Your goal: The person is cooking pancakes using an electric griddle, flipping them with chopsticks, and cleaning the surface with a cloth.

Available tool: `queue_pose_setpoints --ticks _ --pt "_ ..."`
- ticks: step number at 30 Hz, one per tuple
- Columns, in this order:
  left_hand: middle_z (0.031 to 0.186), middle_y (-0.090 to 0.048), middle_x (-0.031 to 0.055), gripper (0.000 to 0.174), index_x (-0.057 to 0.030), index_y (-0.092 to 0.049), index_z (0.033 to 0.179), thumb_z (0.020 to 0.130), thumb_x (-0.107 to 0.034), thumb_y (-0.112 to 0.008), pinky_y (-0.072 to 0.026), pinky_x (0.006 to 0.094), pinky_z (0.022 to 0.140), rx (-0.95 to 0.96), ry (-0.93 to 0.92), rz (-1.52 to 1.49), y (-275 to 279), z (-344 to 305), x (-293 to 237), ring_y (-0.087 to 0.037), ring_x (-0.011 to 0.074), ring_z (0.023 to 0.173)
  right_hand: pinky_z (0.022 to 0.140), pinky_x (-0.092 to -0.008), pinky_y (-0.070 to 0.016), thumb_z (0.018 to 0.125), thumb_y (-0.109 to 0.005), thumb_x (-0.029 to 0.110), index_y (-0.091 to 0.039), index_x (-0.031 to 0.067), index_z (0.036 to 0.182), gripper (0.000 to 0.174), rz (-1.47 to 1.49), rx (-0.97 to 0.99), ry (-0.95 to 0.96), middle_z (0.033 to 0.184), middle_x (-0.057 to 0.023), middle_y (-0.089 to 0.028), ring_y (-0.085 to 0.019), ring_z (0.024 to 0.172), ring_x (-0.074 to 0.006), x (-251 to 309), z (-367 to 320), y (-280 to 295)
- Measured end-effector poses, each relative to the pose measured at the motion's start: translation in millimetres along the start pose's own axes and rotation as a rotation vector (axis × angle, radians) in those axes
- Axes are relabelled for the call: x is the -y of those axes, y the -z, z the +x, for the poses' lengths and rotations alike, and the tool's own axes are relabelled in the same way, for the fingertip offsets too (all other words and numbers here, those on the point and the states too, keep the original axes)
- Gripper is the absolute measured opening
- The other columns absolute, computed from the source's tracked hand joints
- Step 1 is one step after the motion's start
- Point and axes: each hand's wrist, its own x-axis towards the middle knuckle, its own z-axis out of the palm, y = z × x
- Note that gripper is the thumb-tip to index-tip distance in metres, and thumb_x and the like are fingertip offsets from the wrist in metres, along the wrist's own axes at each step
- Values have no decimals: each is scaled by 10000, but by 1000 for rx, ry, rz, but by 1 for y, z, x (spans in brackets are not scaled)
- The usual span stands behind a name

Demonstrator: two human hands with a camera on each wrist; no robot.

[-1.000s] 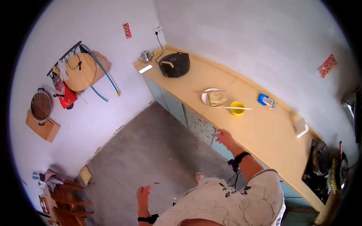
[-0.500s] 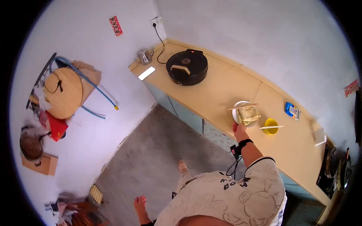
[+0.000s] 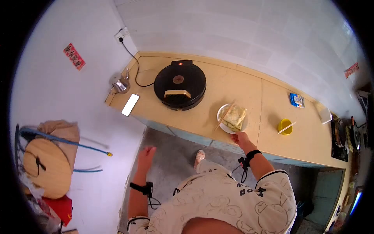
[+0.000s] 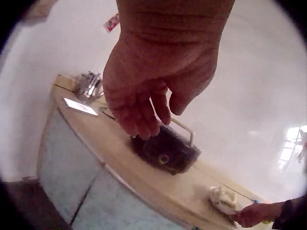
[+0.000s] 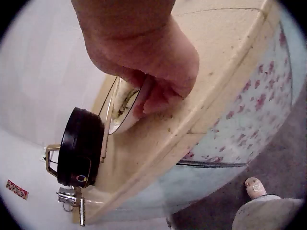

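Observation:
My right hand (image 3: 242, 139) pinches the near rim of a white plate (image 3: 224, 128) close to the counter's front edge. In the right wrist view the thumb and curled fingers clasp the plate's edge. Folded flatbread (image 3: 236, 118) with a green filling lies on it, and a pair of chopsticks (image 3: 226, 114) rests across its left side. My left hand (image 3: 146, 155) hangs in the air in front of the counter, fingers loosely bent, holding nothing. Beyond the left hand stands a lidded black electric griddle (image 3: 191, 80) with a light-coloured handle.
A yellow bowl (image 3: 285, 130) with chopsticks across it stands right of the plate. Behind are a blue packet (image 3: 297, 100) and, farther right, a stove (image 3: 339, 150). A metal kettle (image 3: 121, 83) and a white-screened phone (image 3: 130, 105) lie left of the griddle.
My right hand has reached from beside the counter to the plate and taken hold of its rim. The plate has turned with its chopsticks. The view has shifted toward the griddle; my left hand has risen.

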Motion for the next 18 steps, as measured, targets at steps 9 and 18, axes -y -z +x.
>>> queue_pose_setpoints --ticks 9,18 --pt "824 -606 86 181 -29 -596 900 832 -195 -569 -461 287 672 168 -251 135 -27 130 -52 -581 192 722 614 -344 -505 764 -581 293 -585 102 1017 317 -1428 93 575 760 -121 -618 -610 660 -260 65 -67 -93" --pt "938 -513 95 373 -78 -554 1034 699 -176 -685 -445 372 760 82 -703 458 -48 218 -101 -512 281 912 690 -349 -501 736 -564 111 -613 148 1015 285 -1842 216 1120 1064 -67 -511 -535 928 -229 53 -14 -132"
